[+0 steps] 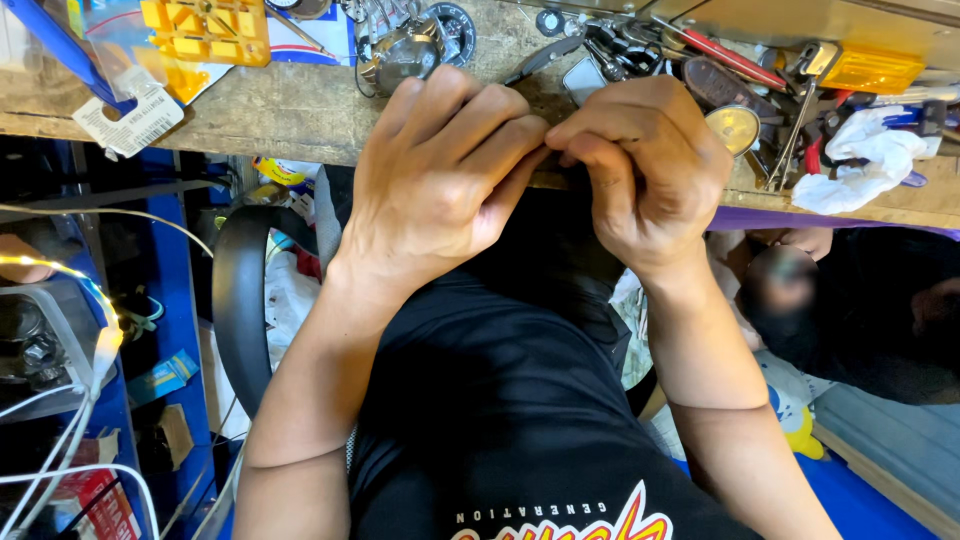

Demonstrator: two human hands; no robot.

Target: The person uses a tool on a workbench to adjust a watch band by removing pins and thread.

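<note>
My left hand and my right hand meet fingertip to fingertip at the near edge of a worn wooden workbench. Both have their fingers curled tight, with the thumbs pressed against the forefingers. Anything pinched between them is hidden by the knuckles. Just beyond the fingers lie a shiny round metal part, a pair of dark pliers and a small round brass-coloured disc. My black shirt fills the view below the hands.
The bench top holds a yellow plastic frame, a tagged plastic bag, a red-handled screwdriver, an orange box and a white rag. A black chair arm and white cables are left; another person sits right.
</note>
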